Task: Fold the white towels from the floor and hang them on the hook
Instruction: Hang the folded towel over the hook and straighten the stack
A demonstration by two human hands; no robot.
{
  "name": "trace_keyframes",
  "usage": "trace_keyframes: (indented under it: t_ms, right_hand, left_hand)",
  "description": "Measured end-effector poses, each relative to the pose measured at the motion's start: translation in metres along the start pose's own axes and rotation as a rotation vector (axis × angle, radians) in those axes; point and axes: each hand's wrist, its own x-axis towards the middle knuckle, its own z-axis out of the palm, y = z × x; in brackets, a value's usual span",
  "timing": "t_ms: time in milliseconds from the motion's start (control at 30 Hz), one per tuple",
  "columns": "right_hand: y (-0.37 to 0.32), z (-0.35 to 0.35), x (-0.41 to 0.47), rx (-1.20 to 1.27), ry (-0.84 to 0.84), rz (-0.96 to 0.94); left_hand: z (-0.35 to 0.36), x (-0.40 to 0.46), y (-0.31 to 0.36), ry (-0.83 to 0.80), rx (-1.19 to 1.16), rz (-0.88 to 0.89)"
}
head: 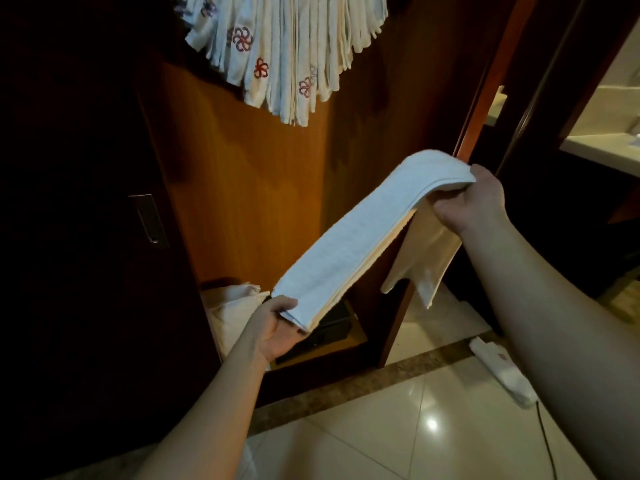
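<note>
A white towel point(367, 233), folded into a long narrow strip, stretches between my two hands in front of an open wooden wardrobe. My left hand point(275, 327) pinches its lower end. My right hand point(476, 199) grips the upper end, where the strip bends over and loose ends hang down below the hand. Several folded white towels with red flower logos point(287, 53) hang in a fan at the top of the wardrobe; the hook that holds them is out of frame. Another white towel point(502, 370) lies on the tiled floor at the right.
The wardrobe's dark sliding door with a recessed handle point(149, 220) stands at the left. White cloth point(232, 306) and a dark box point(332, 323) sit on the wardrobe's bottom shelf. A black cable point(547, 441) runs across the glossy tiles. A bathroom counter point(602, 150) shows at far right.
</note>
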Motion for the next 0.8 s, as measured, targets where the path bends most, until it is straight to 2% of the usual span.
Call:
trace_keyframes:
  t_ms: [100, 233, 333, 467, 600, 733, 800]
  right_hand:
    - [-0.002, -0.001, 0.002, -0.075, -0.022, 0.002]
    - [-0.001, 0.003, 0.000, -0.185, -0.058, -0.001]
    - [0.002, 0.007, -0.002, -0.109, -0.049, 0.020]
    - [0.007, 0.019, -0.006, 0.014, -0.080, 0.054]
    - [0.012, 0.037, -0.015, 0.098, -0.125, 0.052]
    - [0.013, 0.059, -0.024, 0.181, -0.163, 0.061]
    - [0.013, 0.072, -0.029, 0.183, -0.186, 0.060]
  left_hand:
    - [-0.008, -0.001, -0.003, -0.100, -0.123, 0.098]
    - [-0.018, 0.002, -0.005, 0.019, -0.199, 0.106]
    - [-0.022, 0.007, -0.010, 0.082, -0.206, 0.063]
    - [-0.020, 0.019, -0.021, 0.174, -0.030, -0.052]
    - [-0.002, 0.032, -0.024, 0.222, 0.101, -0.053]
    - [0.020, 0.036, -0.019, 0.182, 0.211, -0.062]
    - [0.037, 0.031, -0.014, 0.217, 0.385, -0.033]
